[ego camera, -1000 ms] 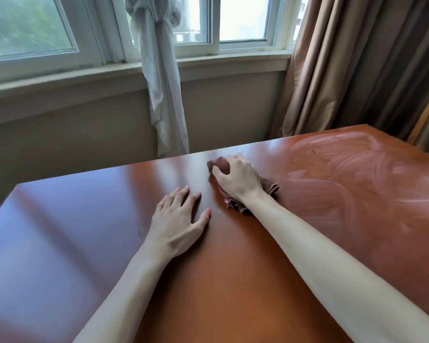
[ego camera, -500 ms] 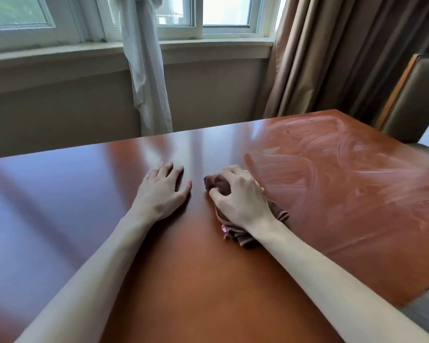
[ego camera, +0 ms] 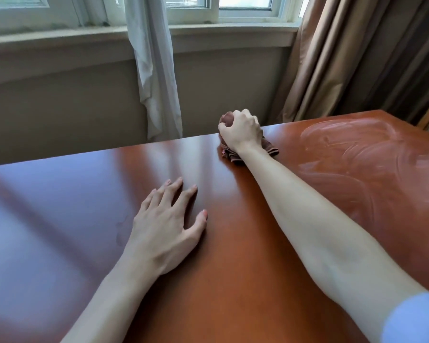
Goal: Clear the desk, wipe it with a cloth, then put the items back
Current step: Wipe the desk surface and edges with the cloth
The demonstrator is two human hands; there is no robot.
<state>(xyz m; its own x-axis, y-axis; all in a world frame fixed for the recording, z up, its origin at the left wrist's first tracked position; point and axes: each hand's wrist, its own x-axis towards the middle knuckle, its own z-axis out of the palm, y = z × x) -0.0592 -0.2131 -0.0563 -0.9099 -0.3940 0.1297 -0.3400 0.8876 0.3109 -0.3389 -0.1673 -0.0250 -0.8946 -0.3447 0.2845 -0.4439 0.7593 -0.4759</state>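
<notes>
Pushed out from mid-desk half a second ago to the far edge now, upper centre of the frame: right hand (ego camera: 240, 131) curled tight round the bunched cloth (ego camera: 269, 147), pressing it onto the desk (ego camera: 233, 280). Left hand (ego camera: 165, 231) flat and spread as before, lower centre, fingers straight, holding nothing, bracing on the wood. Streaky damp smears at upper right; left part glossy and unmarked. Probably mid-wipe, stroke at its farthest reach, left part likely next. Nothing back on the desk yet.

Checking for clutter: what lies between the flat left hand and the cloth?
Head view: only bare desk between left hand and cloth.
</notes>
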